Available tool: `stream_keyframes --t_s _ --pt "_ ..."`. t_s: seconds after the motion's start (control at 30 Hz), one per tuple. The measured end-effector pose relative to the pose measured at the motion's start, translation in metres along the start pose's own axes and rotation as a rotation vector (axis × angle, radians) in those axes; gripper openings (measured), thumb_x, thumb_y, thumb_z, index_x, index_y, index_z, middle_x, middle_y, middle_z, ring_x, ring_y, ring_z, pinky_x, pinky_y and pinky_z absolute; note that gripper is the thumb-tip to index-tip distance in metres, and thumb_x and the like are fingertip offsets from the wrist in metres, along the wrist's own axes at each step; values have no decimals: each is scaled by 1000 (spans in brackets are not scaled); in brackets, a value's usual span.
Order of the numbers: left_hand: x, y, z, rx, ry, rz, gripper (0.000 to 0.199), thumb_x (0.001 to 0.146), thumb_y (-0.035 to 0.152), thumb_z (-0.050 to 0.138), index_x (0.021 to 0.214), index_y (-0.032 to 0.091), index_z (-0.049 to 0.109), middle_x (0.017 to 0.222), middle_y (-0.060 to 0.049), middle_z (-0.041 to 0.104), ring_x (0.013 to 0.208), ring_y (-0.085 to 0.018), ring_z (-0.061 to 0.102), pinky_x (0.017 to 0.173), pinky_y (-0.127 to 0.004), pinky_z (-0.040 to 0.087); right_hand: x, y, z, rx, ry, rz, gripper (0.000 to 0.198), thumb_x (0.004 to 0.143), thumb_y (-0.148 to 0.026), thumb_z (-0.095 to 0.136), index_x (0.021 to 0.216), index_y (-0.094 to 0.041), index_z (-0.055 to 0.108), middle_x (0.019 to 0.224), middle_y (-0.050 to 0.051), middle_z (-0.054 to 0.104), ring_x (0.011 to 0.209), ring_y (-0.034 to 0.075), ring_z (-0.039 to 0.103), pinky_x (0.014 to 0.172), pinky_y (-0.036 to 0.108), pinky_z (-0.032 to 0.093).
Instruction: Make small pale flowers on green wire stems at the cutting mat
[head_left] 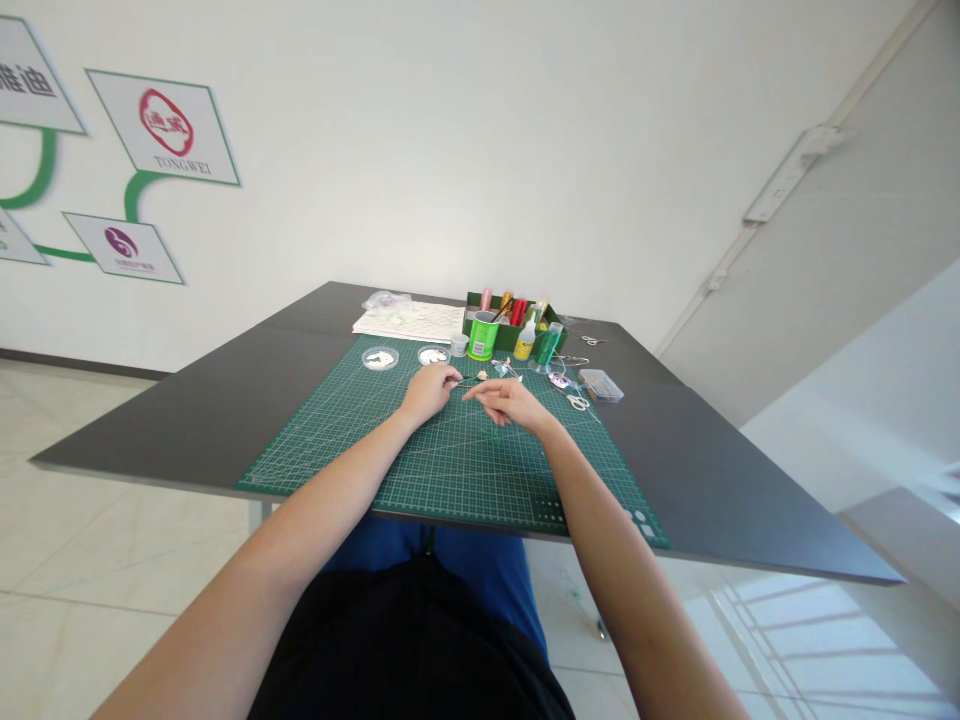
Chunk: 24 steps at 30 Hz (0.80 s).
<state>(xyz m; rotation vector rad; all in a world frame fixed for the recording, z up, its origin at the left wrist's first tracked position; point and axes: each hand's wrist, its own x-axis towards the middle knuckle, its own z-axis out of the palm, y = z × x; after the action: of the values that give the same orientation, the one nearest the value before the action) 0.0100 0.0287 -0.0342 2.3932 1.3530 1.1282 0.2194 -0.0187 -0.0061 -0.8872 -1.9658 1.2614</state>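
Note:
My left hand (431, 392) is over the green cutting mat (450, 450), its fingertips pinched together on a thin dark strand (469, 378). That strand points right, toward a small peach-coloured piece (481, 376); whether the two are joined is too small to tell. Close by on the right is my right hand (511, 402), index finger stretched out and the other fingers loosely bent, with nothing visible in it. Beyond the hands lie small flower-like pieces (506, 369). Two shallow dishes, a left one (380, 358) and a right one (433, 356), hold small pale bits.
A green can (482, 336), a glue bottle (525, 340) and a green spool (549, 343) stand before a dark green box (471, 303) of coloured rolls. White-handled scissors (577, 402) and a clear case (601, 386) lie right. White sheets (409, 321) lie back left.

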Motion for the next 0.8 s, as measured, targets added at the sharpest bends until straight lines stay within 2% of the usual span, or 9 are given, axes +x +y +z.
stream_keyframes --t_s 0.5,0.8 --pt "-4 13 -4 123 -233 51 24 88 12 59 99 21 79 92 -6 71 89 -20 65 79 -30 48 0 -1 -1 23 48 -4 39 90 -42 60 108 -9 72 44 -8 47 36 7 36 38 20 25" --pt "-4 14 -2 116 -316 104 19 88 16 66 101 21 79 96 -5 73 92 -20 68 82 -29 50 0 0 -2 48 108 -3 40 86 -44 65 105 -10 72 43 -9 46 36 7 34 39 21 23"
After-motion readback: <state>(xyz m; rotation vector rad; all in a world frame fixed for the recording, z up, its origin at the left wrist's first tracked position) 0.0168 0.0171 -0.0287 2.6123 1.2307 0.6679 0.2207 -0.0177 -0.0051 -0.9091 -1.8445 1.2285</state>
